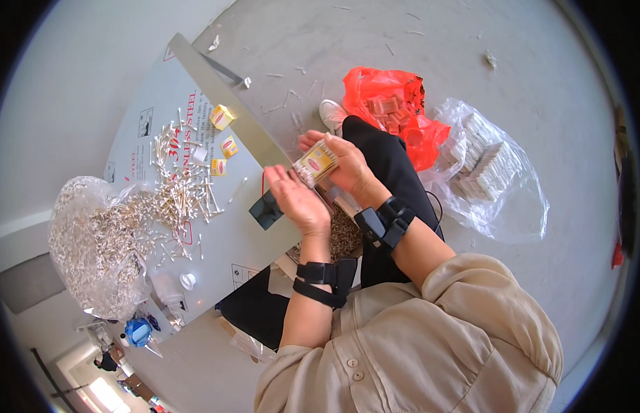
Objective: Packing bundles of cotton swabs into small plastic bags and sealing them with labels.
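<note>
My right hand (349, 167) grips a clear pack of cotton swabs (316, 162) with a yellow label, held tilted above the table's edge. Just left of the pack, my left hand (299, 205) is open, its palm up and fingers stretched out. Whether its fingertips touch the pack I cannot tell. On the steel table (244, 206) to the left lies a heap of loose cotton swabs (179, 193). Three small yellow boxes, one of them a yellow carton (222, 117), stand beside the heap.
A big clear bag of swabs (99, 241) slumps at the table's left side. On the floor to the right are a red plastic bag (416, 141) with reddish packs and a clear bag (499, 179) of white packs. Stray swabs litter the floor. Below my hands, more swabs (344, 234) fill a container.
</note>
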`<action>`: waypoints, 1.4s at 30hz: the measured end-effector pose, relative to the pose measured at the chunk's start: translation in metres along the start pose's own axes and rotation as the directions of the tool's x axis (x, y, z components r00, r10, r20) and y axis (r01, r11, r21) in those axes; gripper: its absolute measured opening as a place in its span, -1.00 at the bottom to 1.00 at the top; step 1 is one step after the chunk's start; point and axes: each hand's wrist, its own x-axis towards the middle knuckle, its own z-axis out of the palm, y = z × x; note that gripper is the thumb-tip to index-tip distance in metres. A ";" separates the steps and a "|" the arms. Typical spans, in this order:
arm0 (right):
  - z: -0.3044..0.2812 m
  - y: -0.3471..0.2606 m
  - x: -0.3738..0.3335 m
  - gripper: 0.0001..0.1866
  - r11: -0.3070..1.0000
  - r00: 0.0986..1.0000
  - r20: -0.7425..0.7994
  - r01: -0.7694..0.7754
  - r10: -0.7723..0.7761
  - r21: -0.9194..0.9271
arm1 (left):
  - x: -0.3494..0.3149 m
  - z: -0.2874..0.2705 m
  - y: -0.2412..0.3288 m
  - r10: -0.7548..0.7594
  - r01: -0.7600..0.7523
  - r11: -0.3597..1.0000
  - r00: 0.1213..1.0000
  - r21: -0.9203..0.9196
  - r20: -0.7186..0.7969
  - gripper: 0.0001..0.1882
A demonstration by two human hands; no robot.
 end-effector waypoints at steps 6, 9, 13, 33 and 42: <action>-0.002 0.000 -0.002 -0.39 0.998 0.999 0.036 0.019 -0.022 0.057 | 0.000 -0.009 0.005 -0.001 0.001 1.000 1.000 0.009 0.023 -0.22; 0.002 0.001 -0.011 -0.26 0.973 0.996 -0.075 -0.034 0.052 0.229 | -0.007 -0.031 0.019 0.129 -0.209 0.841 0.973 0.498 0.190 -0.23; 0.000 0.004 -0.018 -0.09 0.942 0.988 0.014 -0.150 0.153 0.299 | -0.010 -0.020 0.030 -0.040 -0.616 0.071 0.784 0.785 0.619 -0.24; -0.005 0.000 0.000 -0.49 0.999 0.998 0.056 -0.004 0.007 -0.046 | -0.008 0.000 0.000 -0.023 0.016 0.996 0.997 0.084 0.074 -0.22; 0.002 0.011 -0.014 -0.57 0.978 0.985 -0.110 0.147 -0.131 0.149 | -0.004 -0.018 0.010 -0.022 0.021 0.999 1.000 0.041 0.018 -0.20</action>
